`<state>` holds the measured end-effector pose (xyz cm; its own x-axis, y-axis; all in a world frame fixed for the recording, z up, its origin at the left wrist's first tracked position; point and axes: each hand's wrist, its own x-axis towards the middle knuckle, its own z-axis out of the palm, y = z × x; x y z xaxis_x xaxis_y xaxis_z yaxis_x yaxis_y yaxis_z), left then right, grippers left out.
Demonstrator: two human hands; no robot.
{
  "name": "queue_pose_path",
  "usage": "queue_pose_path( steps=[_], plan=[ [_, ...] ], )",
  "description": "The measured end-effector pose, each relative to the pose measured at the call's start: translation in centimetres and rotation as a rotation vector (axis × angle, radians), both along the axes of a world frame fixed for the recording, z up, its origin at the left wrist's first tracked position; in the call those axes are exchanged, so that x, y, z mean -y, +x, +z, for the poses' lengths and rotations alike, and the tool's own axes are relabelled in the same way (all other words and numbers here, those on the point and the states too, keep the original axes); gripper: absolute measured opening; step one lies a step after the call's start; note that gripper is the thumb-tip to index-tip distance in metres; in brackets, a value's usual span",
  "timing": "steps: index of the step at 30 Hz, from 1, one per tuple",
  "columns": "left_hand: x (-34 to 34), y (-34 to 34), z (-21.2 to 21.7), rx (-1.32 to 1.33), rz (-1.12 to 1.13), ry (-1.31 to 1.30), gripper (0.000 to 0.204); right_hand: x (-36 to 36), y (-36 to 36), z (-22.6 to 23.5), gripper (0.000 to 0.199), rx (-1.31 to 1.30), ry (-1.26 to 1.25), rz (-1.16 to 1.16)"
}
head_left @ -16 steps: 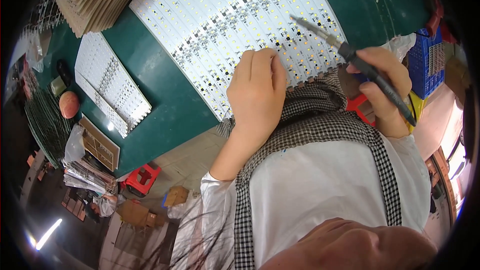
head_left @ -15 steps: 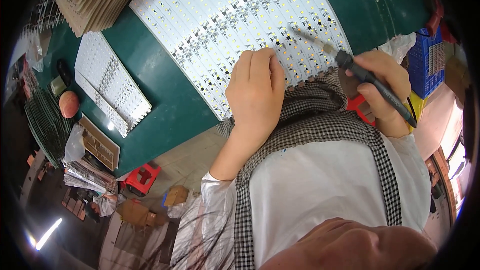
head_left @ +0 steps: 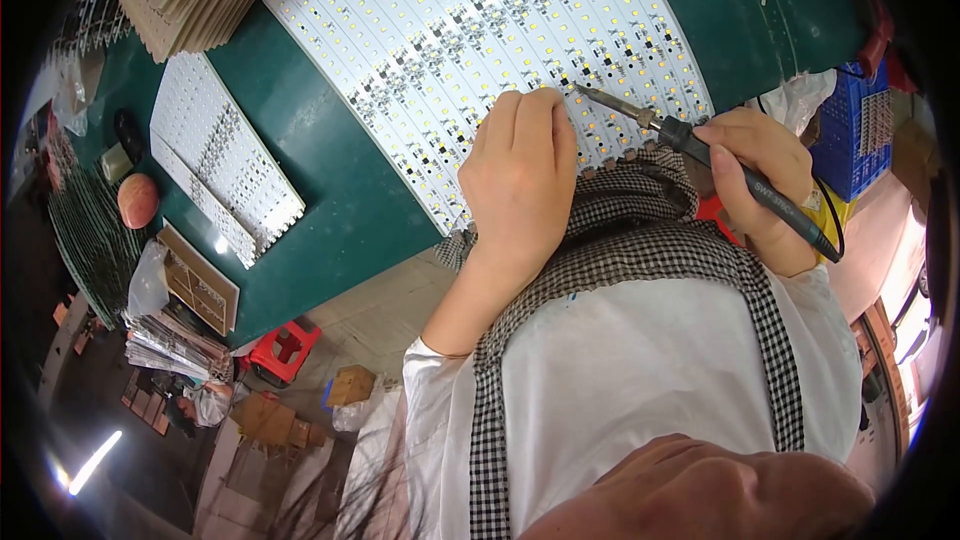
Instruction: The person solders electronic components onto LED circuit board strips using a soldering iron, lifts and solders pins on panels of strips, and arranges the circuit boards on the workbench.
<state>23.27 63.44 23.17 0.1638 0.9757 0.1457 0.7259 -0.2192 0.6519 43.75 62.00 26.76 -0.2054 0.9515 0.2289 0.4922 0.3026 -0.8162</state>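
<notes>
While the left hand [head_left: 520,175], fingers curled, pins the white LED panel [head_left: 470,35], the right hand [head_left: 765,180] grips 1 soldering iron [head_left: 700,155], tip at a joint: soldering step, steady contact needed next.

led panel [head_left: 450,30] on table [head_left: 330,200], smaller panel [head_left: 220,170] to its left.

Light: bright, coming from above
Glare: white shine on the strip panel [head_left: 480,50]
Shadows: soft and small
Edges: black round rim, lines bend
Blur: bottom skin patch is fuzzy
</notes>
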Motion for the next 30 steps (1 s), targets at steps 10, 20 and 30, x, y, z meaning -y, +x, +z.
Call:
queue_pose_path(
  steps=[10,20,30],
  plan=[
    [0.0,0.2,0.1,0.084,-0.043,-0.077,0.007,-0.1,-0.2,0.1,0.011,0.015,0.059,0.044],
    [0.6,-1.5,0.4,-0.028,0.053,0.026,0.011,0.1,-0.7,0.5,0.010,-0.044,0.002,0.039],
    [0.6,-1.4,-0.2,0.023,0.032,0.010,0.011,-0.3,-1.2,0.4,0.009,0.002,-0.032,0.076]
  ],
)
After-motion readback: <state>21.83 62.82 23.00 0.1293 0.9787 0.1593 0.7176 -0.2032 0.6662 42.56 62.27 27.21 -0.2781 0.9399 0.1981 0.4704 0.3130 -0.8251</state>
